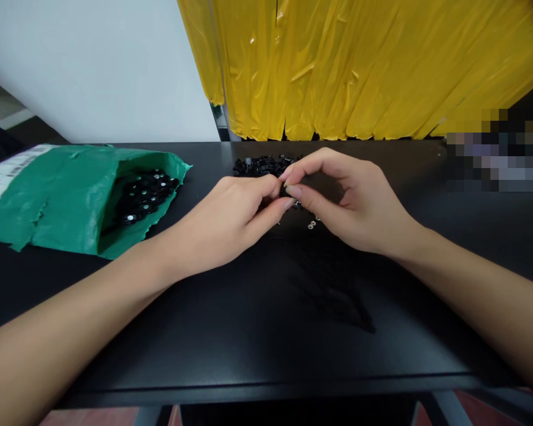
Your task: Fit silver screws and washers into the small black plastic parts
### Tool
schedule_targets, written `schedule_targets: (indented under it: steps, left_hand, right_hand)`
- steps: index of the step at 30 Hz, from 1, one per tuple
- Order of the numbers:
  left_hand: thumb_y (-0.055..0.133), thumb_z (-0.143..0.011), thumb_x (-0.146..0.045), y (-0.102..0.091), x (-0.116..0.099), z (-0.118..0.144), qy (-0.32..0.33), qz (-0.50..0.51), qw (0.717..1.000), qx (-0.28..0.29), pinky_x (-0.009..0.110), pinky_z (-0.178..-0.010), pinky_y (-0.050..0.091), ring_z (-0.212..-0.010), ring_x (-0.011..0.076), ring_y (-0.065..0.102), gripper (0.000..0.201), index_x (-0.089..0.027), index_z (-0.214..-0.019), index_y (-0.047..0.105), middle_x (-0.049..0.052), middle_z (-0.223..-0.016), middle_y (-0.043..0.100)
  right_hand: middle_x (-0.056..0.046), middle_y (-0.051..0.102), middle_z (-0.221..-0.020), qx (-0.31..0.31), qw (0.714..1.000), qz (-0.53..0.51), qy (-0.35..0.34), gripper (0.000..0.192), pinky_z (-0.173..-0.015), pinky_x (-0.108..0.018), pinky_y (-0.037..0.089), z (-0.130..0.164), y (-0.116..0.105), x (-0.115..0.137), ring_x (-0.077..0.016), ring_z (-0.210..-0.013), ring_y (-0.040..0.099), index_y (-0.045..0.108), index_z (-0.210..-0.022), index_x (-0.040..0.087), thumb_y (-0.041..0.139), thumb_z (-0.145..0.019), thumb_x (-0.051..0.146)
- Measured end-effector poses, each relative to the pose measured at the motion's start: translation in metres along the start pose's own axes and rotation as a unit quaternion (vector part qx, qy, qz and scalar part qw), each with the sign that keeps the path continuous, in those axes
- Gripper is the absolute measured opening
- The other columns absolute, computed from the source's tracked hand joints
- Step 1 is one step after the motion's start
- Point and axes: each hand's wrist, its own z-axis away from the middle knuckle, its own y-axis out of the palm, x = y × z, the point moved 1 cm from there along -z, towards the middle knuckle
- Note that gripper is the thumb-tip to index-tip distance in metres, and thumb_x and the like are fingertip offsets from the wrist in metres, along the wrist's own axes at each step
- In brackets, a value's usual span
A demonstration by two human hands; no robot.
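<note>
My left hand [231, 216] and my right hand [346, 198] meet fingertip to fingertip over the middle of the black table [257, 331]. Between the pinched fingers sits a small black part [285, 192], mostly hidden; which hand grips it more firmly I cannot tell. Just behind the hands lies a pile of small black parts [260, 166]. A few tiny silver rings [311, 225] lie on the table under my right hand.
A torn green plastic bag [57, 195] lies open at the left, holding several black round parts with silver centres [144, 192]. Yellow plastic sheeting [359, 65] hangs behind the table. A blurred area [497, 151] is at the right.
</note>
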Motion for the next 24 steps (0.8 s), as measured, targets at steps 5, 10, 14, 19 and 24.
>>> schedule_targets:
  steps: [5, 10, 14, 19, 24]
  left_hand:
    - [0.055, -0.102, -0.026, 0.002, 0.004, 0.001, 0.025, -0.041, 0.999, 0.001, 0.028, -0.057, 0.033, -0.057, 0.0117, 0.048, 0.026, -0.019, -0.077, 0.051, -0.003, -0.068, 0.056]
    - [0.054, -0.103, -0.027, 0.004, 0.007, 0.004, 0.041, -0.075, 0.996, -0.011, 0.029, -0.058, 0.034, -0.060, 0.0137, 0.052, 0.024, -0.019, -0.080, 0.053, -0.001, -0.071, 0.059]
    - [0.054, -0.103, -0.026, 0.004, 0.007, 0.004, 0.058, -0.075, 0.995, -0.040, 0.030, -0.056, 0.032, -0.056, 0.0131, 0.049, 0.025, -0.019, -0.079, 0.053, -0.002, -0.069, 0.057]
    - [0.054, -0.102, -0.024, 0.005, 0.005, 0.002, 0.079, -0.063, 0.992, -0.072, 0.029, -0.055, 0.031, -0.056, 0.0121, 0.047, 0.025, -0.018, -0.078, 0.053, -0.002, -0.068, 0.055]
    - [0.052, -0.102, -0.021, 0.005, 0.000, 0.003, 0.081, -0.045, 0.989, -0.118, 0.028, -0.055, 0.033, -0.056, 0.0116, 0.046, 0.028, -0.018, -0.075, 0.051, -0.003, -0.067, 0.051]
  right_hand:
    - [-0.004, 0.076, -0.109, -0.006, 0.999, -0.044, 0.009, 0.013, -0.093, -0.036, 0.057, 0.001, 0.002, 0.000, -0.0205, -0.103, 0.069, 0.071, -0.109, 0.020, 0.066, -0.097, 0.019]
    - [-0.002, 0.077, -0.111, 0.001, 0.997, -0.069, 0.032, 0.015, -0.090, -0.035, 0.059, 0.002, 0.005, 0.000, -0.0203, -0.104, 0.070, 0.073, -0.111, 0.022, 0.066, -0.098, 0.018]
    - [-0.002, 0.077, -0.104, -0.021, 0.994, -0.099, 0.032, 0.011, -0.087, -0.034, 0.060, 0.002, 0.007, -0.001, -0.0195, -0.101, 0.071, 0.074, -0.107, 0.021, 0.068, -0.098, 0.023]
    - [-0.001, 0.076, -0.101, -0.039, 0.988, -0.144, 0.037, 0.010, -0.087, -0.032, 0.060, 0.003, 0.010, 0.000, -0.0178, -0.099, 0.071, 0.074, -0.107, 0.022, 0.069, -0.098, 0.026]
    - [-0.002, 0.074, -0.103, -0.074, 0.983, -0.163, 0.030, 0.009, -0.088, -0.031, 0.061, 0.001, 0.012, 0.005, -0.0164, -0.097, 0.071, 0.073, -0.107, 0.023, 0.068, -0.099, 0.022]
